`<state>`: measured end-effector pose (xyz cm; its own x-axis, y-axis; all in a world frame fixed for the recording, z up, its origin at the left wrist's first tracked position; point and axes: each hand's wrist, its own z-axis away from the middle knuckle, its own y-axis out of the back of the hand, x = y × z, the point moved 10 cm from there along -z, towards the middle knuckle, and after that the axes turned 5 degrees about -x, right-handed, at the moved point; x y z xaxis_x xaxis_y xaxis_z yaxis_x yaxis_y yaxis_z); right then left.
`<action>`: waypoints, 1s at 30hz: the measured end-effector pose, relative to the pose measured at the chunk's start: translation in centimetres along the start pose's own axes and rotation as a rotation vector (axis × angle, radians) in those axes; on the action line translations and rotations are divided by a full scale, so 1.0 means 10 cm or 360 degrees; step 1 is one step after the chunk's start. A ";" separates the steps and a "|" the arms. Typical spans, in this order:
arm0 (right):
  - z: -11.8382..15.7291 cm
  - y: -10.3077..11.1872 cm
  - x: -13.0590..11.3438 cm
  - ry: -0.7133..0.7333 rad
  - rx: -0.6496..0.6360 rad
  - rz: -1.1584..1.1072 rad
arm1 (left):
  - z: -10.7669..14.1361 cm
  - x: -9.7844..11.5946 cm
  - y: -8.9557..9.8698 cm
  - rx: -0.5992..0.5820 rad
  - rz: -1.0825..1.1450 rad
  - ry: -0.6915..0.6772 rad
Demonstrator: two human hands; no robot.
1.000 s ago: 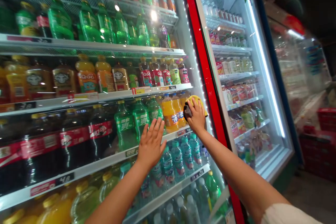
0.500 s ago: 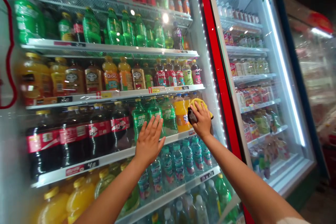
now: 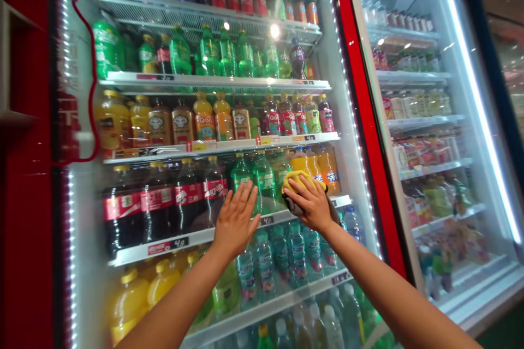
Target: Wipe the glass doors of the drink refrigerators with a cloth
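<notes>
A tall glass door (image 3: 262,144) of a drinks fridge stands before me, with shelves of bottles behind it. My left hand (image 3: 236,218) lies flat against the glass, fingers stretched out, in front of the green bottles (image 3: 264,180). To its right, my right hand (image 3: 311,204) presses a yellow and grey cloth (image 3: 301,179) to the glass. Its fingers spread over the cloth, which is bunched beneath the palm. Behind the cloth, orange drink bottles (image 3: 327,166) show in part.
The door has a red frame (image 3: 362,92) on the right and a red curved handle outline (image 3: 95,82) at left. Dark cola bottles (image 3: 155,202) fill the shelf at left. A second lit fridge (image 3: 426,120) adjoins on the right.
The view has swung left, so the fridge appears further right and its left frame shows. My right hand with the cloth has moved left and slightly down across the glass, closer to my left hand.
</notes>
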<state>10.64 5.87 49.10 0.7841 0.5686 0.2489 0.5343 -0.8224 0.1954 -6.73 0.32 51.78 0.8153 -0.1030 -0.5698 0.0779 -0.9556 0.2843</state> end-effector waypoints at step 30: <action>-0.93 -0.31 -1.39 -0.0097 -0.0065 -0.0034 | 0.83 -1.50 0.45 -0.0088 -0.0072 0.0437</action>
<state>-4.85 0.73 53.91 0.7912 0.5825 0.1862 0.5385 -0.8080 0.2391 -23.34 -4.75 55.23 0.9346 0.0251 -0.3547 0.1427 -0.9402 0.3093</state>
